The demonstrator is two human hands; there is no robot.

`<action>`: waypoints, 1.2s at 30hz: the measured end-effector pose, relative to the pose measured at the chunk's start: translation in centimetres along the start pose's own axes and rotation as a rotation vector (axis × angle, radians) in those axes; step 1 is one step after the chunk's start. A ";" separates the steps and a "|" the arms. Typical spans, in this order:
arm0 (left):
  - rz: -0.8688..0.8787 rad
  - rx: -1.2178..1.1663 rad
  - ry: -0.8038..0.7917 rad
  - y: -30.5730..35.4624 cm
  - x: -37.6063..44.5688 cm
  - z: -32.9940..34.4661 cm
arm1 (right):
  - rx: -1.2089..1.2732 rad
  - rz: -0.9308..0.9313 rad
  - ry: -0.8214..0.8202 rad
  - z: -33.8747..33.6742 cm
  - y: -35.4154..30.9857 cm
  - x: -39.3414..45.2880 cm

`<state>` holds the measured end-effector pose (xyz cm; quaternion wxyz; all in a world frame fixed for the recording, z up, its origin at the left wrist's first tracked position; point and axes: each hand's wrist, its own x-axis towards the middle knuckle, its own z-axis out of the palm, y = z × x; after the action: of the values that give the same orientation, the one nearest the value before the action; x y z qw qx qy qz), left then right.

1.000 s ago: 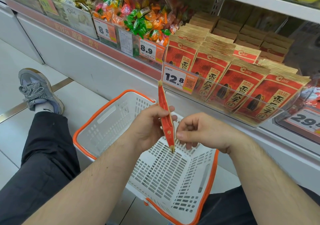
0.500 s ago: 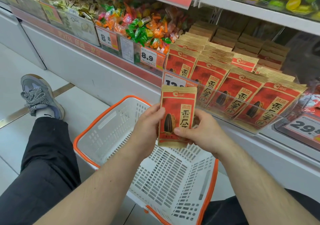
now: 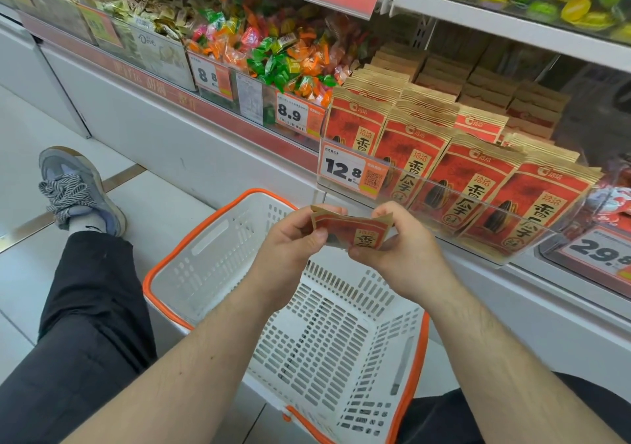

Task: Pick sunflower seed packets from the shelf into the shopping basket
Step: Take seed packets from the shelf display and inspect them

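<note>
Most of the red and kraft-brown sunflower seed packet (image 3: 353, 231) is hard to read: it is tipped nearly flat toward the camera, so only its upper band and part of a gold label panel show, and its lower edge is lost behind the fingers. The left hand (image 3: 290, 249) pinches the packet's left edge between thumb and curled fingers, whose tips are hidden behind the paper; the right hand (image 3: 399, 252) grips the right edge, thumb on the front. The packet hangs above the white perforated plastic shopping basket with an orange rim (image 3: 164, 272), whose slotted floor and walls show no goods; its near corner at 6 o'clock is cut off by the frame edge and the forearms cover part of its middle. At 2 o'clock from the hands, rows of matching matte paper seed packets (image 3: 478, 177) lean upright behind a clear glossy plastic shelf rail (image 3: 444, 201), their bases blurred through it. A white and orange price tag reading 12.8 (image 3: 351, 170) covers the leftmost packet's lower part. At 12 o'clock lie crinkly wrapped candies in green, orange and pink (image 3: 286, 57). At 9 o'clock a grey laced sneaker (image 3: 75, 190) rests on pale glossy floor tiles (image 3: 164, 204).
</note>
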<state>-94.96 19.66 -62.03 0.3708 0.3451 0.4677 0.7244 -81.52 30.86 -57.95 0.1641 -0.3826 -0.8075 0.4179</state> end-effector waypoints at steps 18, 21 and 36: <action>-0.782 -0.191 0.254 1.3 0.6 -0.4 | 0.559 0.595 -0.403 0.9 -1.1 -0.2; -0.783 -0.200 0.245 1.0 0.8 -0.6 | 0.564 0.609 -0.424 0.7 -1.1 -0.2; -0.399 0.161 0.071 1.8 1.0 1.0 | 0.201 0.161 -0.126 -1.4 -1.6 -1.0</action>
<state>-94.97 20.38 -59.92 0.4612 0.2483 0.5957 0.6089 -80.83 30.31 -55.74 0.1163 -0.4009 -0.7369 0.5317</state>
